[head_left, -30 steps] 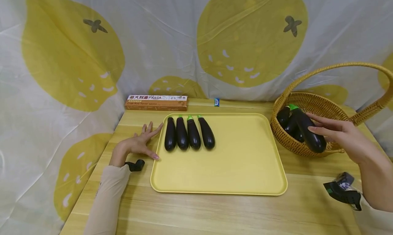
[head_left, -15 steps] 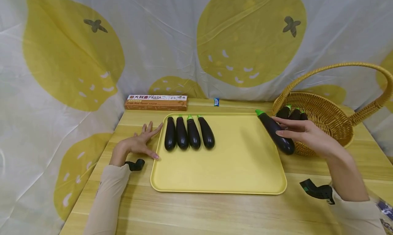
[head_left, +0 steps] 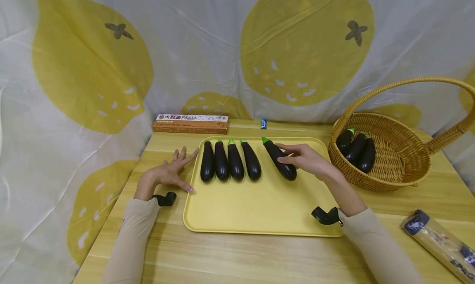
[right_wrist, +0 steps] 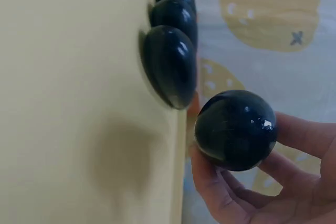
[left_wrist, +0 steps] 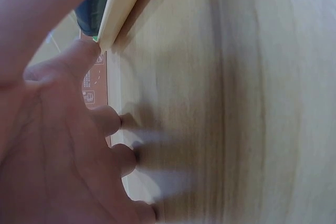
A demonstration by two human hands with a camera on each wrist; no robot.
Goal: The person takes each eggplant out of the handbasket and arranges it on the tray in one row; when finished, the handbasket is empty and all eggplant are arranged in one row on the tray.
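Note:
My right hand [head_left: 307, 159] grips a dark eggplant [head_left: 279, 160] with a green stem end, held over the yellow tray [head_left: 259, 212]. In the right wrist view the held eggplant [right_wrist: 236, 129] shows its round end between thumb and fingers, a shadow on the tray beside it. Left of it, several eggplants [head_left: 234, 162] lie side by side in a row on the tray, stems toward the back. My left hand [head_left: 168, 174] is spread at the tray's left edge, its thumb on the rim; in the left wrist view its fingertips [left_wrist: 107, 120] reach down to the wooden table.
A wicker basket [head_left: 415, 181] with a tall handle stands right of the tray, 3 eggplants [head_left: 357, 148] inside. Behind the tray are a pasta box [head_left: 190, 124] and a small blue packet [head_left: 263, 123]. A clear-wrapped package [head_left: 439, 245] lies at the front right. A lemon-print cloth hangs behind.
My right hand has carried the eggplant from the basket leftward over the tray, close to the row. The left hand has stayed at the tray's edge.

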